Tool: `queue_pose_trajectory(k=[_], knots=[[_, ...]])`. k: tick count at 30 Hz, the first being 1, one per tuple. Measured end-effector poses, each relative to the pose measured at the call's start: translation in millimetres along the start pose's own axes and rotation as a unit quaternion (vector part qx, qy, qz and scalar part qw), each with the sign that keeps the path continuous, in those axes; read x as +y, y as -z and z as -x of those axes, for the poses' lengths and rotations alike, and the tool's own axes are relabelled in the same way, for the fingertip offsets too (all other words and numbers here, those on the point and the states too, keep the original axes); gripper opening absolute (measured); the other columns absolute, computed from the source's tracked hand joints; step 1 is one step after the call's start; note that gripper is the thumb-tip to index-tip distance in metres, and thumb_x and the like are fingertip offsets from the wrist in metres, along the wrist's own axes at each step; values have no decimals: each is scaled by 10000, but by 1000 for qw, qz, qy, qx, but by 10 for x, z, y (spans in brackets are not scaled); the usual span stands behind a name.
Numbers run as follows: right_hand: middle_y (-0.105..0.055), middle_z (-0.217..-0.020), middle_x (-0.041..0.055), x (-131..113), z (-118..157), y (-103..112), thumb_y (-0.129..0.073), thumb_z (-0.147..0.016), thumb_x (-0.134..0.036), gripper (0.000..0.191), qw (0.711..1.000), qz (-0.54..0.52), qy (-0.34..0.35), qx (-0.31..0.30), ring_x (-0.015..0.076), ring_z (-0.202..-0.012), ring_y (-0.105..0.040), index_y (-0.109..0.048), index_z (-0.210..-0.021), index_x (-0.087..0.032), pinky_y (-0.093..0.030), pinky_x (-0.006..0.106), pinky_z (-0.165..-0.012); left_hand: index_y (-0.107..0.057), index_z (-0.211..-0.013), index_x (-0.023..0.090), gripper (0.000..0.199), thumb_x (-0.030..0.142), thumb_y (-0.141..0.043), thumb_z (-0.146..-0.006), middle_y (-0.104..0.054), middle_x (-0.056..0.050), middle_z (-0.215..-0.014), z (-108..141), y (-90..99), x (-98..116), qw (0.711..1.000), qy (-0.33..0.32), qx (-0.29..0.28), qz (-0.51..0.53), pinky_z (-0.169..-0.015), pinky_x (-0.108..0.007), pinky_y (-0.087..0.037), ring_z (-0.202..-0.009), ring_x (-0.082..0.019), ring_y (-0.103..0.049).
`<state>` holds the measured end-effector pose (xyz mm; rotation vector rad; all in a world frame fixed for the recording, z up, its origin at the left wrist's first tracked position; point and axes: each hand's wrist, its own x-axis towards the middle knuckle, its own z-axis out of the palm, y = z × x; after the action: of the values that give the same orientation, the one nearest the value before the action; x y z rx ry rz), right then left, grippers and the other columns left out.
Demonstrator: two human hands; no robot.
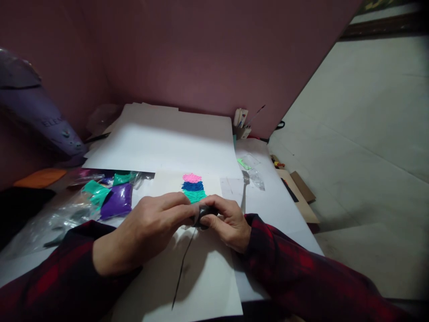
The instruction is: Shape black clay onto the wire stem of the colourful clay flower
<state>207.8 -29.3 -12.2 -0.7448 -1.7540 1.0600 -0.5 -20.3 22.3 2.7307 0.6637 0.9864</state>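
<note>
My right hand (231,223) grips a small dark lump (205,213) with what looks like clear wrapping on its left side. From the left, the fingers of my left hand (144,228) close on the same lump. Both hands are above a sheet of pale paper (208,286). Just beyond the fingers, the paper carries textured patches of pink (192,178), dark blue (192,186) and teal (195,196), which look like modelling clay. A thin black line (182,266) runs down the paper below the hands. The fingertips partly hide the lump.
To the left lie a purple packet (116,201), a teal packet (96,193) and crumpled clear plastic (63,219). Large white sheets (167,138) cover the back. A fork (245,188) lies right of the paper, near a clear bag (255,172). A pen holder (241,129) stands by the wall.
</note>
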Motion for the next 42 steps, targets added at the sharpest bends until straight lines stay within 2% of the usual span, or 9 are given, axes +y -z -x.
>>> queue_pose_trajectory(k=[5,12,14,18,22,26,29,36,42], knots=[[-637,-785,22,0,-7,-4,-602,-831,-179,136,1000,-4,-2,0,114,-673,-579,-641,-960,-165,-499,255,-593,-598,-887,140,154,23,-498,-877,-589,-48,-746,-3,-26,13,999,-16,9,-43,-504,-236,-423,-600,-130,-536],[-640,-764,21,-5,1,0,-605,-830,-197,149,1000,4,-20,5,122,-671,-578,-641,-971,-168,-495,263,-588,-502,-895,168,146,70,-396,-920,-540,-42,-801,30,-41,14,993,-3,-56,-103,-439,-243,-318,-539,-134,-436],[-644,-767,21,-17,1,-2,-600,-833,-191,149,1000,6,-19,7,123,-679,-587,-639,-975,-170,-499,269,-603,-484,-895,176,154,56,-389,-912,-532,-38,-837,19,-26,10,995,27,-69,-68,-460,-246,-331,-556,-129,-436],[-649,-786,13,-31,-3,-6,-588,-831,-165,146,999,35,2,24,113,-676,-581,-640,-966,-181,-496,277,-642,-473,-844,179,136,79,-426,-924,-526,-9,-844,-47,47,3,985,116,-58,114,-604,-232,-428,-688,-113,-502],[-647,-793,14,-13,3,-6,-589,-837,-182,145,998,50,1,37,116,-676,-575,-633,-975,-185,-488,277,-631,-527,-849,165,132,91,-451,-928,-547,-1,-812,-95,94,-3,976,122,-21,179,-631,-214,-436,-714,-103,-516],[-640,-789,23,0,8,-6,-586,-838,-191,155,998,51,-3,39,134,-704,-580,-627,-987,-180,-490,287,-623,-603,-1008,159,164,76,-503,-909,-601,-44,-912,-64,41,-13,989,83,21,117,-668,-234,-482,-798,-124,-590],[-638,-792,26,-11,6,-2,-584,-834,-184,139,997,70,5,37,136,-694,-569,-630,-965,-179,-478,294,-623,-604,-1078,166,211,88,-518,-901,-611,-58,-912,-16,-15,-15,997,56,20,41,-617,-258,-502,-752,-143,-609],[-633,-801,25,-21,1,4,-570,-834,-160,135,997,76,18,20,138,-711,-567,-623,-957,-177,-476,310,-671,-598,-928,143,144,57,-486,-899,-600,-54,-833,4,-32,13,998,-4,36,-61,-502,-224,-439,-628,-122,-567],[-623,-795,19,-9,2,3,-574,-842,-166,115,995,94,25,17,140,-726,-567,-618,-948,-183,-474,301,-661,-522,-958,148,149,86,-390,-928,-553,-64,-854,11,-30,14,991,7,-48,-123,-430,-248,-356,-550,-135,-460]])
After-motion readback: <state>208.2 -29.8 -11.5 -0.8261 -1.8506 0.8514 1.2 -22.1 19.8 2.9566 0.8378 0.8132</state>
